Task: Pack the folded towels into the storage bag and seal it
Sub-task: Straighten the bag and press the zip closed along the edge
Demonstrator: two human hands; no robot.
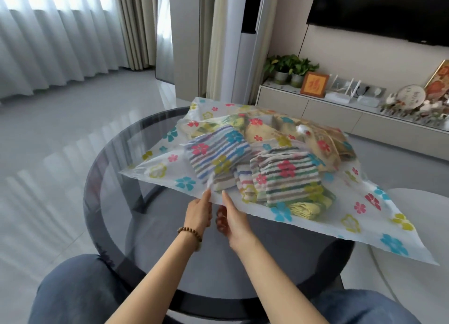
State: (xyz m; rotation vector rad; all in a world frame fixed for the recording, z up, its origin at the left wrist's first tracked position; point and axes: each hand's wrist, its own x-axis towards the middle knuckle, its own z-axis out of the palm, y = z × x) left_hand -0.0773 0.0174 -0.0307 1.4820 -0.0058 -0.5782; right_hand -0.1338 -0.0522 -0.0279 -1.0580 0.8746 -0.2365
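A clear storage bag [170, 168] printed with coloured flowers lies across the round glass table [107, 158]. Inside it sit several folded towels: a blue-striped one [218, 151], a green-striped one [289, 177] and yellow ones [303, 208] toward the back and front right. My left hand [198, 213] pinches the bag's near edge from the left. My right hand [230, 220] pinches the same edge right beside it, thumb on top and fingers under the plastic. The near edge is lifted slightly off the glass.
A white valve [302, 129] sits on top of the bag at the back. A white round stool or table [413, 226] stands at the right. A low cabinet [315, 107] with plants and ornaments lines the far wall. My knees are under the table's front edge.
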